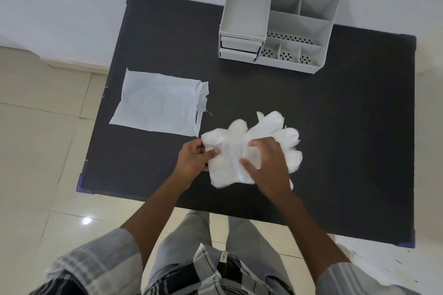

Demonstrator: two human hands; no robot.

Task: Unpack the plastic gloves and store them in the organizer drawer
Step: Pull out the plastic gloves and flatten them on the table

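A loose bundle of translucent white plastic gloves [275, 127] lies on the black table [335, 151], near its front middle. My left hand [194, 160] pinches the bundle's left edge between thumb and fingers. My right hand [268, 163] presses down on the middle of the bundle with its fingers curled into the plastic. The emptied white plastic packet [158, 103] lies flat at the table's left. The grey organizer [309, 24] stands at the back of the table; its two small drawers [239, 48] at the lower left are shut.
The organizer has several open compartments on top, some with perforated floors. Purple corner guards mark the table corners [82, 184]. Beige floor tiles surround the table, and a white wall rises behind it.
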